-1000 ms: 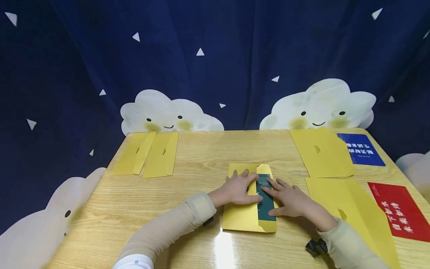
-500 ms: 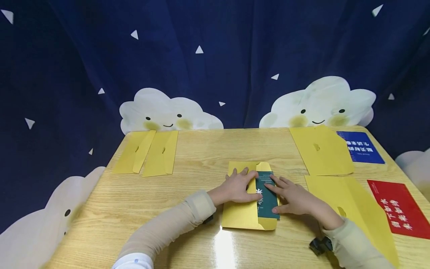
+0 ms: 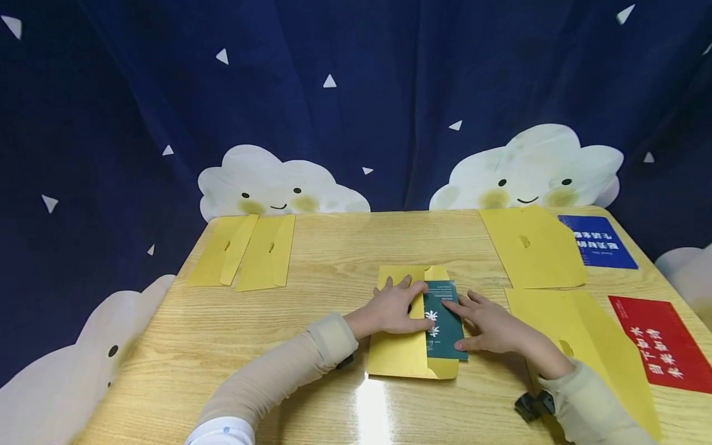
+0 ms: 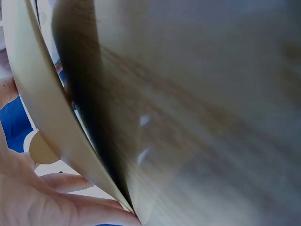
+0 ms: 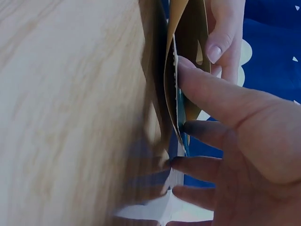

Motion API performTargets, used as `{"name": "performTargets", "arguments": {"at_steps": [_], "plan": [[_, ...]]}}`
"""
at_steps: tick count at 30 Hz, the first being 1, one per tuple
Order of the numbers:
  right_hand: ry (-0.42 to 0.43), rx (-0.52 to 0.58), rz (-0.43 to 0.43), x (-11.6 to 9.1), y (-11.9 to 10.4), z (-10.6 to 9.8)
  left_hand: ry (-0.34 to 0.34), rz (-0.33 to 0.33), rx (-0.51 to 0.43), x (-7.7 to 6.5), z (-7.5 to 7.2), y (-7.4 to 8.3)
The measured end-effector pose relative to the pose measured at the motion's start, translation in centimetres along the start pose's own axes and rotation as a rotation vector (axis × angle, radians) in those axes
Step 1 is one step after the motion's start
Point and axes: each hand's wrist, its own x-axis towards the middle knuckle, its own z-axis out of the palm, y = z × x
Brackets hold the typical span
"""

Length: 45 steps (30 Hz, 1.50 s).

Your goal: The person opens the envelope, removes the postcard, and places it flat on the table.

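A yellow envelope (image 3: 395,360) lies in front of me in the head view, its flap (image 3: 443,369) spread to the right. From its mouth a dark green card (image 3: 444,341) with white writing sticks out across the flap and past its right edge. My left hand (image 3: 391,310) rests on the envelope with spread fingers, the thumb reaching over the card's edge. On the card's right part, the thumb and fingertips of my right hand (image 3: 492,326) press down. In the right wrist view the envelope (image 5: 193,33) gapes, with the teal card (image 5: 181,110) at its mouth under my right thumb.
Two yellow envelopes (image 3: 272,250) lie at the back left. On the right are two larger-looking yellow envelopes (image 3: 534,247), a blue card (image 3: 603,244) and a red card (image 3: 662,340). A dark blue curtain (image 3: 389,93) hangs behind the wooden table (image 3: 311,389).
The green card has slid to the right, out of the envelope, and more of its white writing shows. My right hand has moved right with it; my left hand has stayed in place.
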Motion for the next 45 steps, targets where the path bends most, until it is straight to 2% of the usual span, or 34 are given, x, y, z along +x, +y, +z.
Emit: {"name": "performTargets", "arguments": {"at_steps": [5, 20, 28, 34, 45], "plan": [[-0.008, 0.053, 0.009, -0.2, 0.2, -0.2, -0.001, -0.006, -0.001, -0.1, 0.0, 0.0], [0.043, 0.097, 0.039, -1.4, 1.2, -0.3, 0.009, -0.018, -0.013, -0.2, 0.1, 0.2], [0.053, 0.141, 0.017, -1.5, 1.8, -0.6, 0.018, -0.020, -0.007, -0.1, 0.3, 0.1], [0.045, 0.206, 0.067, -1.8, 1.6, -0.9, 0.025, -0.015, 0.008, 0.0, 0.4, 0.1], [0.116, 0.361, 0.092, -2.0, 2.1, -0.7, 0.026, -0.010, 0.014, 0.0, 0.3, 0.1]]}}
